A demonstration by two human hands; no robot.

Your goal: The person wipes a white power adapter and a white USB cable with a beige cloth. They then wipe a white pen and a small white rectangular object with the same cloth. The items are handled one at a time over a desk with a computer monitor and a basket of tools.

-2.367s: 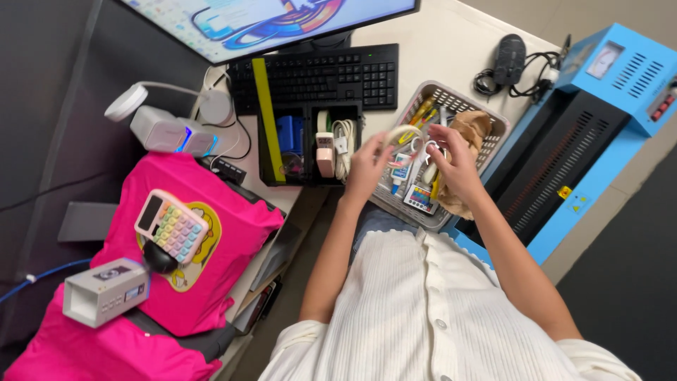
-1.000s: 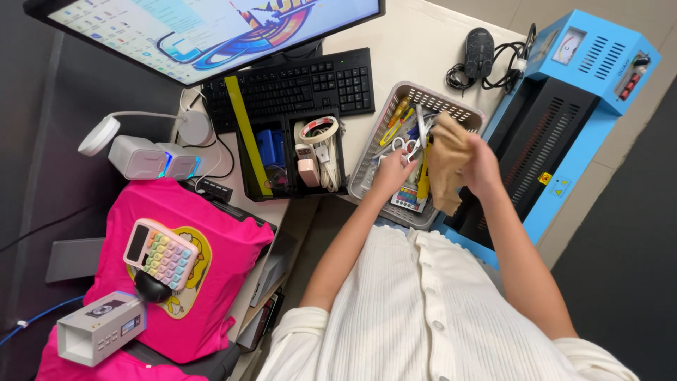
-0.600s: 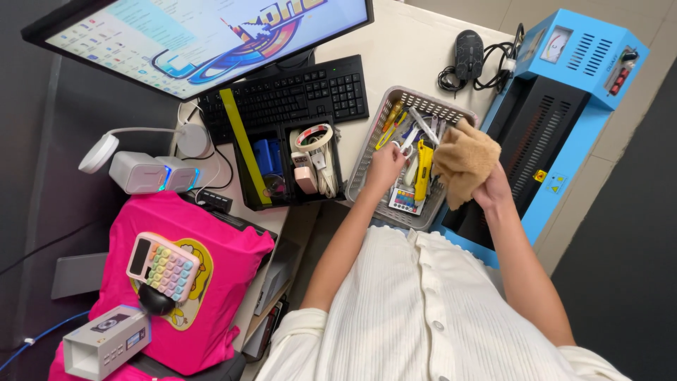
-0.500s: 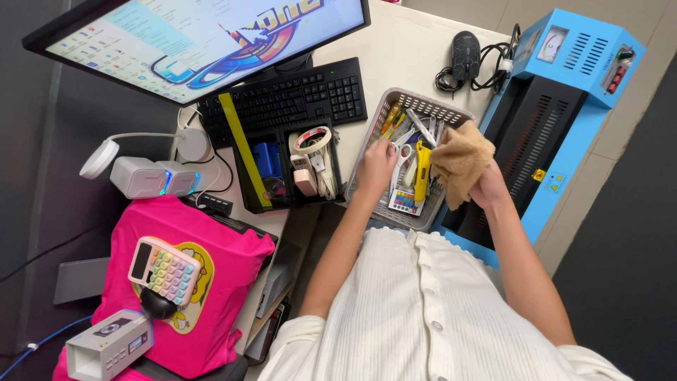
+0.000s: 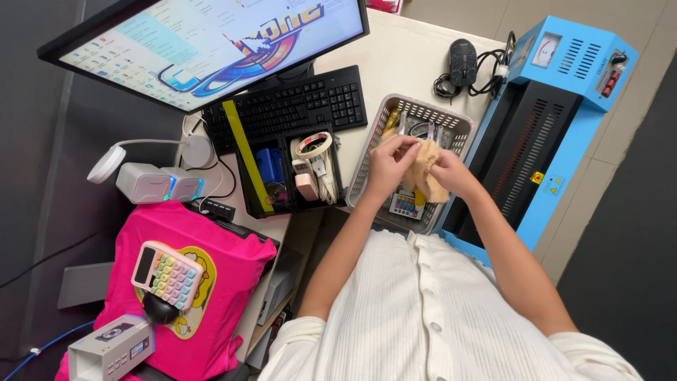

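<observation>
A: What lies nearest the person?

B: A pink shirt (image 5: 211, 282) at the desk's near left corner, with a pastel calculator (image 5: 166, 274) on it and a small grey box (image 5: 109, 347) at its near end.

A: And the hands?

B: Both are over the grey mesh basket (image 5: 367, 166), which sits at the desk's near edge, towards the right. The left hand (image 5: 388, 164) and the right hand (image 5: 451, 173) each have fingers pressed together, pinching the same tan cloth (image 5: 425, 166), which hangs between them above the basket. A small multicoloured remote (image 5: 404, 205) lies in the basket's near end.

A: Beside the basket?

B: On its left, a black organiser tray (image 5: 248, 180) holding a tape roll (image 5: 314, 144). On its right, off the desk's right edge, a blue machine (image 5: 564, 99).

A: Further back?

B: A black keyboard (image 5: 296, 106), then the monitor (image 5: 211, 42) at the far left. A black mouse (image 5: 462, 61) lies near the far right corner.
</observation>
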